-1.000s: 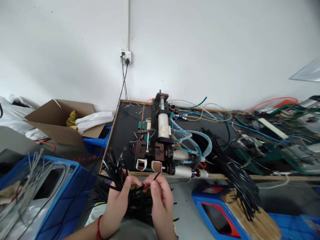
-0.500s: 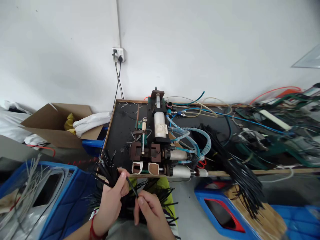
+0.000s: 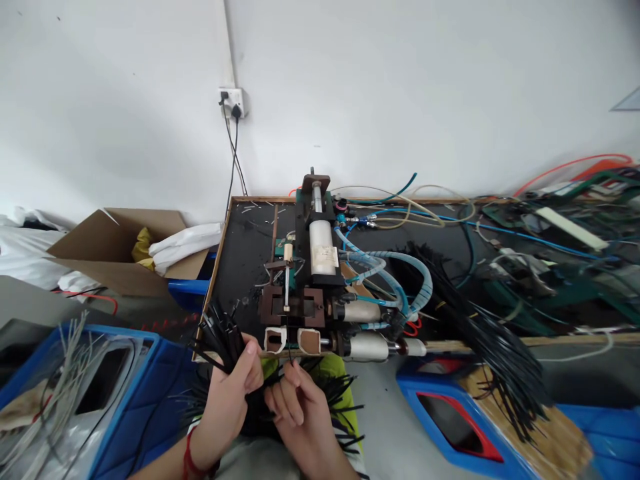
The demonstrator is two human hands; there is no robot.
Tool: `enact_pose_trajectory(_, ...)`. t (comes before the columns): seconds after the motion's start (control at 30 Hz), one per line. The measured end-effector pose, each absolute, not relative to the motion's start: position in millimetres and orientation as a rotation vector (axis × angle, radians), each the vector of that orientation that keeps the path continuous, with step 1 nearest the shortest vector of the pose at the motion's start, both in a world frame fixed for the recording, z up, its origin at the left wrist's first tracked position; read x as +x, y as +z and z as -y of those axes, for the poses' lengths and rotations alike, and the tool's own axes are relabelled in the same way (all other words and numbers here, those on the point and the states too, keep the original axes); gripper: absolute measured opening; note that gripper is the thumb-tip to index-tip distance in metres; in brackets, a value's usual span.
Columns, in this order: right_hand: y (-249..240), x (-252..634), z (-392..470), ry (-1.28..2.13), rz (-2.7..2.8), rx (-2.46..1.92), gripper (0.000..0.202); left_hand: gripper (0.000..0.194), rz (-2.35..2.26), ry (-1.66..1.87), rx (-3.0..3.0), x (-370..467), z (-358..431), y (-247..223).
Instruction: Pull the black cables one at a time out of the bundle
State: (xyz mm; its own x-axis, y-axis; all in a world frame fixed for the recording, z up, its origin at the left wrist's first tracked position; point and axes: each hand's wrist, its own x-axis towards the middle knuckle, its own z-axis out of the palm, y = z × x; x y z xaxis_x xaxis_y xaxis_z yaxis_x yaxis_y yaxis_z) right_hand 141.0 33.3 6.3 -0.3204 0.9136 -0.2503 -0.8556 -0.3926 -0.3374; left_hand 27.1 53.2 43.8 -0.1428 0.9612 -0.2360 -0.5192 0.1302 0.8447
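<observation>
My left hand, a red string round its wrist, is closed round a bunch of black cables whose ends stick up above the fist. My right hand pinches one thin black cable, pointing upward between the two pale-edged jaws at the front of a pneumatic machine. The far tip of that cable is hard to make out near the brown metal block. More black cables lie across my lap, partly hidden by my hands.
A large bundle of black cables hangs over the table's front edge on the right. Blue air hoses curve beside the machine. Blue crates stand left and right below, and an open cardboard box sits at left.
My right hand has moved up and turned, bringing the single cable from beside my left hand to the machine's front jaws. My left hand keeps its bunch. The view has shifted slightly.
</observation>
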Motion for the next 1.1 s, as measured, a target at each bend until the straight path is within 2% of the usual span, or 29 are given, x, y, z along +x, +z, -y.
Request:
enact_pose_trajectory(0.27,6,137,-40,1.865,0.338,-0.673,0.044,0.033,-1.028,1.407,0.558,27,-56,45)
enact_pose_trajectory(0.73,2,132,-38,1.854,0.291,-0.632,0.041,0.028,-1.007,1.441,0.551,26,-49,36)
enact_pose_trajectory(0.8,0,131,-38,1.819,0.321,-0.668,0.042,0.027,-1.037,1.427,0.587,26,-47,36)
enact_pose_trajectory(0.93,-7,133,-38,1.676,0.478,-0.825,0.044,0.039,-1.118,1.4,0.644,25,-44,36)
enact_pose_trajectory(1.1,-8,144,-35,1.455,0.782,-1.095,0.043,0.033,-1.159,1.392,0.631,27,-41,38)
